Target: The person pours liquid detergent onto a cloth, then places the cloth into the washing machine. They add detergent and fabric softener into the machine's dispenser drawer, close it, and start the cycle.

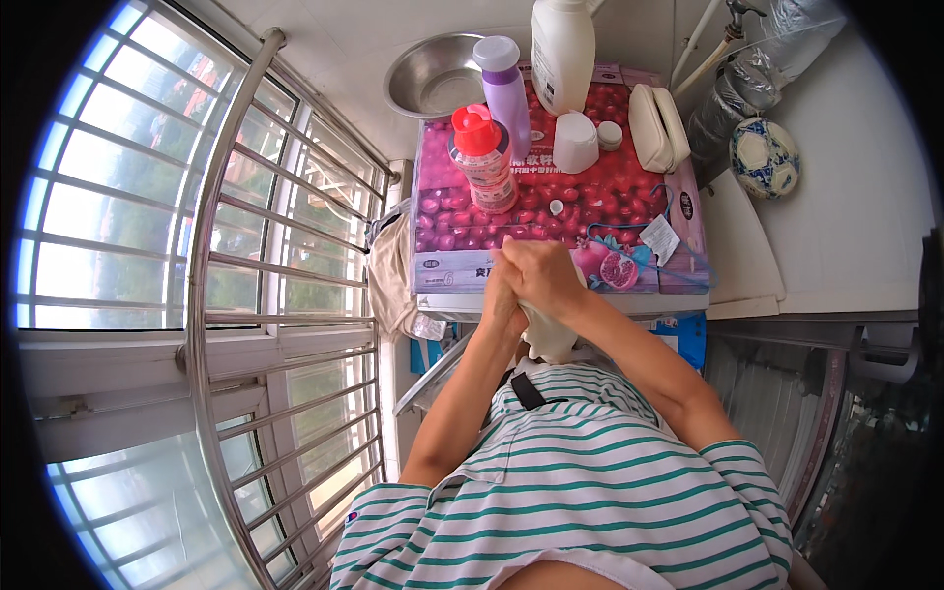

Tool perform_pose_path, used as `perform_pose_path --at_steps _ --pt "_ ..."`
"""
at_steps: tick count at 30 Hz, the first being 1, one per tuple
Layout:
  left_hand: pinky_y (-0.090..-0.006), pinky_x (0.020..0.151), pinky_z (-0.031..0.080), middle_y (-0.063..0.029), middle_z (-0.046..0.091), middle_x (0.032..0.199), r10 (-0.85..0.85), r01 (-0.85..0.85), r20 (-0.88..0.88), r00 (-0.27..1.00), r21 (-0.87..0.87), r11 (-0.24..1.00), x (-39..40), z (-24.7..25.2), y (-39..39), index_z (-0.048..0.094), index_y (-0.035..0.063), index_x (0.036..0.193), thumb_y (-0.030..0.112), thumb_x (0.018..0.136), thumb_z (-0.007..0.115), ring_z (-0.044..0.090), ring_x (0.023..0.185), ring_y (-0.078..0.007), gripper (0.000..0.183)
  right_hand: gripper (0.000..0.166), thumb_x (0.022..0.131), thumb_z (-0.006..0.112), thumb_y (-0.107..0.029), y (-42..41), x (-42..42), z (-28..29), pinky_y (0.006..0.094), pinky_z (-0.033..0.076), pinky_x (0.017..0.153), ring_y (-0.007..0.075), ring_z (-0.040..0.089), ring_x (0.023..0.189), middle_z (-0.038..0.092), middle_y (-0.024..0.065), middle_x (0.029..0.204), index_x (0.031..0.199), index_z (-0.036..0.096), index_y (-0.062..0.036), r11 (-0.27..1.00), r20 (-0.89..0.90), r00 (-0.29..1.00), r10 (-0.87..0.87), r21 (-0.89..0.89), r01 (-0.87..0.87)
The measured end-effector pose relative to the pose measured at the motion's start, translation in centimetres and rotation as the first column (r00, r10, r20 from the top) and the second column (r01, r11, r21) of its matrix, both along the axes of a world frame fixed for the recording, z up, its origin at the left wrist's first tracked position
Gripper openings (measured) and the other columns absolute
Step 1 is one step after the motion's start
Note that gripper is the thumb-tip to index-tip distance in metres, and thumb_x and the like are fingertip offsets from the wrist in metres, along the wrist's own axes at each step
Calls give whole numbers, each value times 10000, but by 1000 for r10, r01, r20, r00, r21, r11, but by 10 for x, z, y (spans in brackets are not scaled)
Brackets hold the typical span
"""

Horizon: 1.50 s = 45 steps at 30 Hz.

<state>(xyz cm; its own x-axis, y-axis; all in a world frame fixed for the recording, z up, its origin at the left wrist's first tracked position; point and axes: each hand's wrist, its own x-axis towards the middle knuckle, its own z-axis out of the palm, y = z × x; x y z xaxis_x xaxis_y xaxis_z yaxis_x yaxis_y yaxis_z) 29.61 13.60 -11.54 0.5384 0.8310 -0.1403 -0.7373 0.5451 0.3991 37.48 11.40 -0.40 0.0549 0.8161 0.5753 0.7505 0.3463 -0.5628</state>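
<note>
My left hand (pixel 501 295) and my right hand (pixel 544 273) are pressed together, both closed on a cream-coloured cloth (pixel 549 335). The cloth hangs from between them, down in front of my striped shirt. Both hands are over the front edge of a cardboard box (pixel 450 284) printed with pomegranates. Beyond them on the box stand a clear bottle with a red cap (pixel 490 177), a purple bottle (pixel 509 110) and a large white bottle (pixel 564 59). Beside these are a white cap (pixel 575 144) and a small white jar (pixel 609 136). The part of the cloth inside my fingers is hidden.
A steel basin (pixel 435 77) sits at the back left of the box. At its right are a cream zip pouch (pixel 656 129) and a blue wire hanger with a white tag (pixel 661 240). Metal railings (pixel 210 258) line the left, and a ball (pixel 765 158) lies at the right.
</note>
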Motion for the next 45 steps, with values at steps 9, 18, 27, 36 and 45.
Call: perform_pose_path --at_steps 9,18,27,36,45 --pt "-295 778 503 -43 611 992 -180 60 -450 875 -269 961 -1 94 -6 553 99 1082 413 982 387 603 938 -155 369 303 863 586 -225 6 9 -8 415 446 487 310 579 531 548 138 571 629 482 -63 996 -14 997 -70 -63 69" --pt "-286 811 487 -34 579 1015 -124 111 -261 957 -66 992 -16 52 1 530 99 1155 374 1002 356 577 969 -121 360 284 842 618 -207 -1 -7 5 387 451 498 298 578 516 541 124 558 635 494 -57 999 15 999 28 19 -28" --pt "-361 777 543 -88 653 990 -303 196 -279 911 -353 915 -14 98 7 575 60 1123 441 957 434 655 857 -213 439 346 892 574 -291 35 48 -28 399 356 453 288 463 447 490 125 514 631 525 -70 921 -887 433 -159 -291 -260" --pt "-296 653 473 -25 559 855 -113 66 -220 969 -212 975 -3 69 2 541 90 1159 418 984 390 555 744 -137 401 316 823 627 -275 15 1 -16 410 466 503 303 596 544 555 125 554 601 522 -76 997 -50 999 -12 -72 9" --pt "-290 764 505 -23 597 944 -223 188 -115 968 -255 948 -25 48 -8 540 119 1048 388 999 354 598 874 -132 331 328 841 601 -251 -2 -6 -14 416 452 478 309 587 535 537 133 523 594 493 -64 997 40 997 72 -8 -72"
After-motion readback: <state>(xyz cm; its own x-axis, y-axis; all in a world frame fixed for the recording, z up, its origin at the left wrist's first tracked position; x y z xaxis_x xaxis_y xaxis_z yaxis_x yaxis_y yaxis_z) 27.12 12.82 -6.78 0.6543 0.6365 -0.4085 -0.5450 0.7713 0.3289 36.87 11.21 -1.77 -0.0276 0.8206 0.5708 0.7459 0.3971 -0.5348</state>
